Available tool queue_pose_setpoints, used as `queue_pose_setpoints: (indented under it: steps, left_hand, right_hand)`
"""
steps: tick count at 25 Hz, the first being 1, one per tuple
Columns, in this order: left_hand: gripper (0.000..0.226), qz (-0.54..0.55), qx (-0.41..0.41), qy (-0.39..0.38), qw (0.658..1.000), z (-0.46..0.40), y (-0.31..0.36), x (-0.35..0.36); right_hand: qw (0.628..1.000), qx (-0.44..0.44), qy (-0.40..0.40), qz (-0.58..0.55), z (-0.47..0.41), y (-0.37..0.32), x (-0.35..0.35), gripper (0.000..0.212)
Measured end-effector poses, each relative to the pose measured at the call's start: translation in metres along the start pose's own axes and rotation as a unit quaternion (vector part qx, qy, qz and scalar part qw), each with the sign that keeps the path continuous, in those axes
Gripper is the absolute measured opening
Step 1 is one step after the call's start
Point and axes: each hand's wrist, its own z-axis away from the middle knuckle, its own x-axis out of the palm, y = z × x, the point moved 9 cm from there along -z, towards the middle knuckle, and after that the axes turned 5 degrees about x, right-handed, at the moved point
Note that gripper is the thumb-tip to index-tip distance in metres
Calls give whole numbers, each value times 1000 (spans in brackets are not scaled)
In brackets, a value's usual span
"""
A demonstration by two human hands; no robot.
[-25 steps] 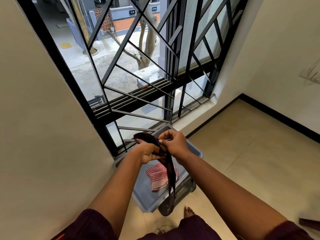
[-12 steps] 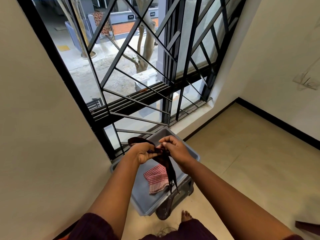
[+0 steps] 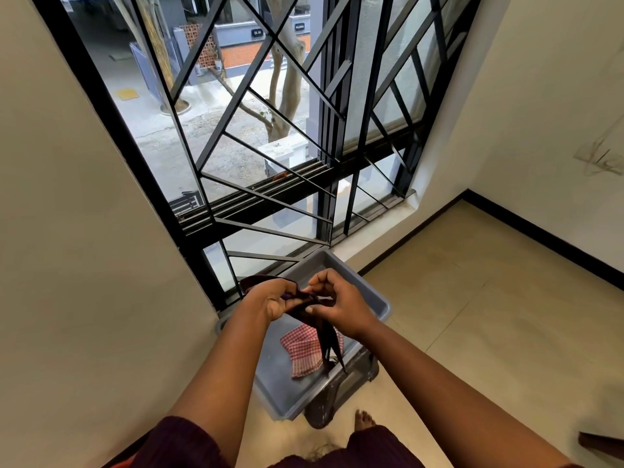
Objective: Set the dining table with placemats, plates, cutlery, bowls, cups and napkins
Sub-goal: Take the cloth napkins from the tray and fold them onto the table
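We see both hands out in front, over a grey tub (image 3: pixel 378 300) that sits on the floor by the window grille (image 3: pixel 270 106). Left hand (image 3: pixel 270 300) is curled round one end of a dark cloth (image 3: pixel 305 304), fingers closed on it. Right hand (image 3: pixel 341 304) pinches the same dark cloth just beside the left, thumb and fingers bent in on the fabric, so the bunched part lies between the two hands, touching both. A loop of it sticks out behind the left hand toward the window. The rest hangs down in a narrow strip below the right hand, with its lower end down at the tub's near rim. We can't tell if the tip touches the tub.

Inside the tub lies a red checked cloth (image 3: pixel 302 351), crumpled, under and slightly left of the hanging strip, apart from both hands. The tub rests on a dark stand (image 3: pixel 337 395); we see only its front part. A bare foot (image 3: pixel 363 420) shows on the tiled floor (image 3: pixel 489 315) just near the stand. Dark maroon sleeves (image 3: pixel 182 444) sit at the bottom edge. Cream walls (image 3: pixel 84 265) on both sides.
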Motion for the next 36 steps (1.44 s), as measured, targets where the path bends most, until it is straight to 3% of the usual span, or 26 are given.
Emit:
queue_pose_setpoints:
  steps: [3,5,6,8,9,10,13,14,15,16,19,20,25,29,32,34,36]
  left_hand:
    - [14,16,5,-15,1000,8,1,3]
    - [37,0,22,-9,1000,2,4,-8]
    - [52,-35,36,7,999,-2,6,-19]
    - [58,-192,110,54,974,-6,22,-45]
    - [58,-315,173,72,930,-6,36,-54]
    - [62,-440,233,77,864,-6,47,-55]
    - [64,-680,333,139,638,11,66,-52]
    - [54,-700,360,160,596,18,73,-51]
    - [42,-694,391,167,581,25,78,-50]
    - [29,-660,425,160,598,31,83,-51]
    - [11,-490,454,84,739,32,90,-55]
    - [10,-445,455,65,768,31,91,-54]
    - [25,-244,455,-14,856,43,99,-46]
    - [8,-202,488,-38,848,53,109,-40]
    - [8,-177,467,-58,865,59,111,-35]
    - [28,-189,438,-90,874,59,109,-31]
    - [55,-265,437,-116,852,59,106,-27]
  right_hand:
    - [993,-33,87,68,-1,-10,-10,29]
    - [988,-37,123,85,-4,-15,-22,28]
    - [985,-43,132,101,-5,-18,-29,28]
    - [976,-60,135,159,-7,-23,-37,28]
    - [971,-64,131,191,-9,-23,-39,28]
    - [965,-65,125,220,-11,-22,-39,28]
    - [950,-58,132,277,-18,-14,-43,34]
    - [946,-51,145,286,-19,-11,-49,34]
    - [943,-43,157,290,-20,-9,-56,32]
    - [942,-37,164,289,-19,-7,-61,29]
    - [957,-38,181,226,-17,-9,-69,22]
    - [963,-34,189,187,-16,-11,-73,22]
    - [970,-13,235,62,-17,-11,-98,23]
    - [963,0,267,-34,-16,6,-103,26]
    - [965,5,255,-69,-17,12,-101,24]
    - [979,-15,204,-21,-19,6,-95,48]
    - [989,-18,142,34,-23,3,-84,80]
